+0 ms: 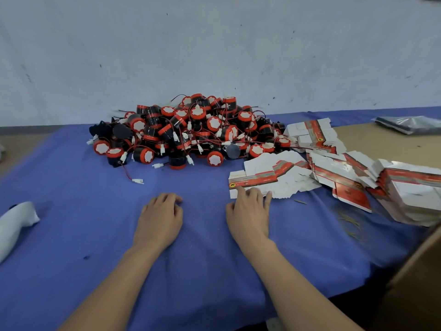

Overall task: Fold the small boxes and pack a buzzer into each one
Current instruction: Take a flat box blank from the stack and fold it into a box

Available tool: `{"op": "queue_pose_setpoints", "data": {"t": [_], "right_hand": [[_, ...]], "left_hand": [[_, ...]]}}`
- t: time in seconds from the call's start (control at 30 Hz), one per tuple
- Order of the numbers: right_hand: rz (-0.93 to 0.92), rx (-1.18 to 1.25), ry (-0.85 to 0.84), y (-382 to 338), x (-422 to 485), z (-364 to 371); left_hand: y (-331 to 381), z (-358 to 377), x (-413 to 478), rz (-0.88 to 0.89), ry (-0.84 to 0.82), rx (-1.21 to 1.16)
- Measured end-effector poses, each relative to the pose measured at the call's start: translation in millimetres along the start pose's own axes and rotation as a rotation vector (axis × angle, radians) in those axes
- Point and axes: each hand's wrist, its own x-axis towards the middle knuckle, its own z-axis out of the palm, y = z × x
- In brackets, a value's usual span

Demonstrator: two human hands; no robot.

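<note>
A heap of black-and-red buzzers (191,132) with red wires and white plugs lies at the back of the blue cloth (71,235). To its right spread stacks of flat, unfolded red-and-white boxes (334,168). My right hand (250,211) lies palm down with its fingertips touching the near edge of the closest flat box (253,181). My left hand (160,218) rests on the cloth with loosely curled fingers and holds nothing.
A white cloth bundle (16,220) lies at the left edge. A brown carton wall (415,283) rises at the lower right. A dark plastic bag (410,124) sits at the far right on the bare tabletop. Thin rubber bands (350,223) lie near the box stacks.
</note>
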Motion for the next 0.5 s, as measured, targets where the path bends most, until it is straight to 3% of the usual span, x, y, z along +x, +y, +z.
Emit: {"op": "queue_pose_setpoints", "data": {"t": [0.13,0.3,0.5], "right_hand": [[-0.009,0.015,0.047,0.5,1.1,-1.8],[0.004,-0.002,-0.037,3.2,1.9,1.2],[-0.051,-0.058,0.04,0.0,0.7,1.7]], "left_hand": [[0.1,-0.5,0.2,0.001,-0.001,-0.013],[-0.1,-0.7,-0.2,-0.013,0.004,-0.023],[-2.0,0.8,0.5,-0.008,0.007,-0.035]]}}
